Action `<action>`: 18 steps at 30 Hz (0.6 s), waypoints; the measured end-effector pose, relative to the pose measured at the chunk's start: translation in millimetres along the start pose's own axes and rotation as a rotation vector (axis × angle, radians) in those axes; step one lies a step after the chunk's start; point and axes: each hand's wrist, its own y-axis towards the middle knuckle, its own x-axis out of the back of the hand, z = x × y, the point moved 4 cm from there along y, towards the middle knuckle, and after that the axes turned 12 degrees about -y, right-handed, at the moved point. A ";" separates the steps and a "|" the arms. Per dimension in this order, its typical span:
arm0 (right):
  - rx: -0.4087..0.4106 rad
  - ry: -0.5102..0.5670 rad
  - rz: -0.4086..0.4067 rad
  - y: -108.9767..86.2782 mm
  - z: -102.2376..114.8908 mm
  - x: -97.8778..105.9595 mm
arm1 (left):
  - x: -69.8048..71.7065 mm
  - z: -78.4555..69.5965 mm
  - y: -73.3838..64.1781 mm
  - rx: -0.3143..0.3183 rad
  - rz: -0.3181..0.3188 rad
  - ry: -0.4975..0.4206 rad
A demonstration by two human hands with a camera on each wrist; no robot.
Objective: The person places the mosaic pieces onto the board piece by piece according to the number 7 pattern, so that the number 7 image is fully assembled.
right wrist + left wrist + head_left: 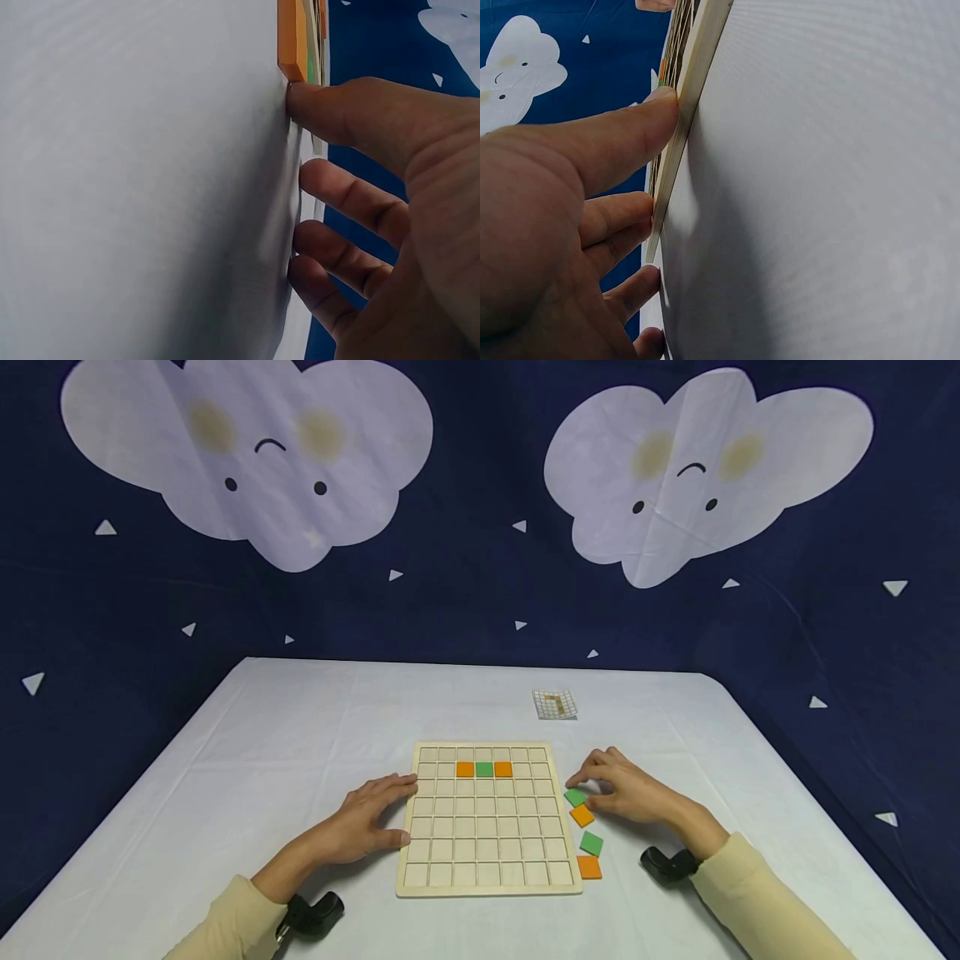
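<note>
1. Overall, the head view gave us the layout: a wooden board (487, 891) lay on a white table (225, 793), with the left hand (360, 822) at one side and the right hand (630, 789) at the other.
2. We found the left hand spread, its thumb and fingertips resting along the board's left edge. Only the left wrist view showed us the rim side-on, with the thumb touching it.
3. We saw the right thumb and index finger bent about the farthest loose green tile (575, 797); whether they pinched it, we could not tell.
4. From the right wrist we made out an orange tile (291, 37) edge-on, just beside the thumb tip, a thickness hidden from above.
5. The board was divided into shallow square cells. In the second row from its far edge, three adjoining cells held an orange square (465, 769), a green square (484, 769) and another orange square (503, 769).
6. Outside its right edge, we traced three further loose tiles toward the near side: orange (582, 815), green (592, 843), orange (589, 867).
7. Beyond the board, a card (555, 705) bore a small printed grid with coloured squares.
</note>
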 end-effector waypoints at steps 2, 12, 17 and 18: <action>0.002 -0.004 -0.004 0.0 -0.3 -0.1 | 0.1 -0.1 -0.1 0.001 -0.001 0.000; -0.011 -0.008 -0.017 -0.4 -1.4 -0.1 | 0.2 -0.6 -0.5 -0.010 -0.001 0.001; -0.004 -0.006 -0.041 -1.2 -2.5 -0.2 | 0.2 -0.7 -0.9 -0.016 -0.001 -0.001; -0.002 -0.006 -0.047 -1.4 -2.6 -0.2 | 0.2 -0.6 -1.0 -0.015 -0.002 -0.003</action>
